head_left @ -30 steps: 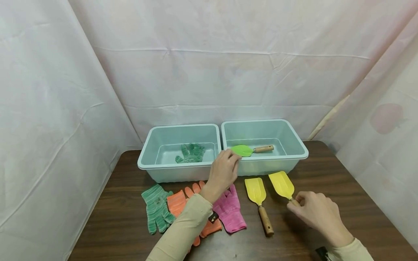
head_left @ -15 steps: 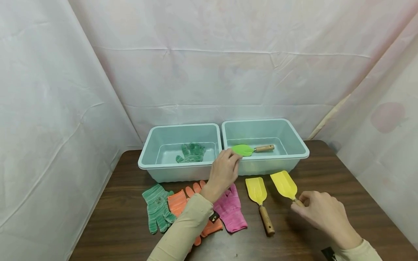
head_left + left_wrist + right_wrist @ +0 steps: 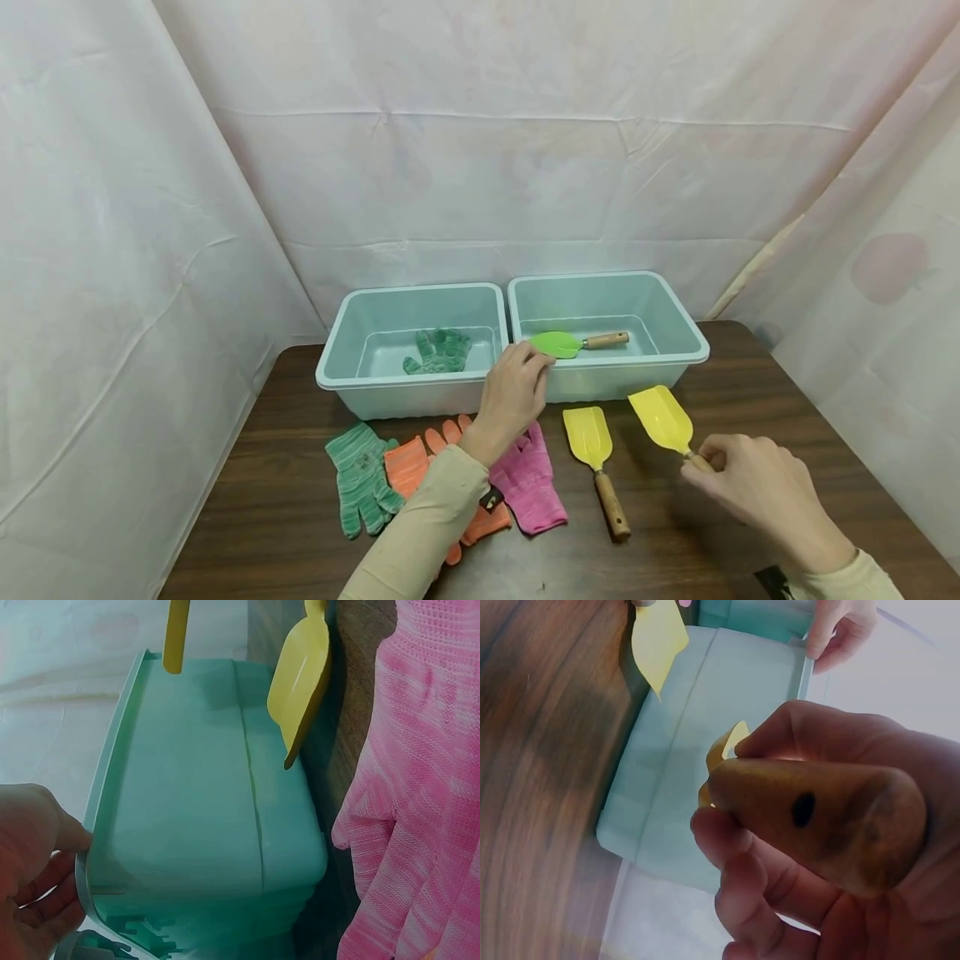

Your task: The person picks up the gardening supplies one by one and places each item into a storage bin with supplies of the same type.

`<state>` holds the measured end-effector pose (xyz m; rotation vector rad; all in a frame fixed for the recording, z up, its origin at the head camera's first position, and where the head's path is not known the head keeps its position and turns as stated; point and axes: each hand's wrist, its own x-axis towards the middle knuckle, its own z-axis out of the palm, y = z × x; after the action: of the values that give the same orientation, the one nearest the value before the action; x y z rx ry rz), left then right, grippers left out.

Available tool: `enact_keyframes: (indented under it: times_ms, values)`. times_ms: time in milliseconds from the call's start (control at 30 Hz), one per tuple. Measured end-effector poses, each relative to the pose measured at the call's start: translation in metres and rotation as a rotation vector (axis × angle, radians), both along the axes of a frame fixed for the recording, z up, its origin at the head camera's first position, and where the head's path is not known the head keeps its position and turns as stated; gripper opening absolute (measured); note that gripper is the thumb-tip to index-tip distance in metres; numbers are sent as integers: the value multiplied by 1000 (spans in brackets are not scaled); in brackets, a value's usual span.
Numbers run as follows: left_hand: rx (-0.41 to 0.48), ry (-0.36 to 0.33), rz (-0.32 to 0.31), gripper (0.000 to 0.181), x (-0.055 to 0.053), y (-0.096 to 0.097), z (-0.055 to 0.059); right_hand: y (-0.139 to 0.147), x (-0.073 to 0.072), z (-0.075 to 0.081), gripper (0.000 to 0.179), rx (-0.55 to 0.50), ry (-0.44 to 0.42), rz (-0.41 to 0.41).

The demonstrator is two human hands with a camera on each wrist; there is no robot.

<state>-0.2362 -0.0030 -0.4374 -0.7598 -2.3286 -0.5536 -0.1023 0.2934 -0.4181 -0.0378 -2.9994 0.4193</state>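
Observation:
My left hand [image 3: 513, 400] pinches the front rim of the right-hand pale green bin [image 3: 622, 383] near its left corner; the left wrist view shows thumb and fingers on that rim. In this bin lies a trowel [image 3: 557, 344] with a bright green blade and wooden handle. My right hand [image 3: 765, 492] holds a yellow scoop [image 3: 663, 419] by its wooden handle [image 3: 810, 817], raised above the table with the blade toward the bin. A second yellow scoop [image 3: 588, 437] lies on the table in front of the bin.
Left of that bin stands a matching bin [image 3: 420, 402] with a green glove [image 3: 438, 352] inside. Before it lie a green glove [image 3: 362, 475], orange gloves [image 3: 408, 467] partly hidden by my left arm, and a pink glove [image 3: 528, 483]. Pale curtains [image 3: 480, 183] surround the table.
My right hand has moved a little to the right with the yellow scoop, whose blade has shifted right and slightly upward. The left hand stays on the bin rim.

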Motion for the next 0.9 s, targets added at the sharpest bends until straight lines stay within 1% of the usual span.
enact_keyframes:
  times_ms: [133,467,600,733,900]
  values:
    - [3,7,-2,19,0,0,1,3,-1,3,20,2,35,25]
    - [5,3,-4,19,0,-1,0,7,-3,7,15,-3,177,71]
    - [6,3,1,20,1,-1,0,9,-6,6,13,-46,257,131]
    - [11,7,-3,19,1,-1,0,10,-10,2,16,-82,331,203]
    - [19,10,-9,19,2,-1,0,14,-14,-1,20,-97,384,262]
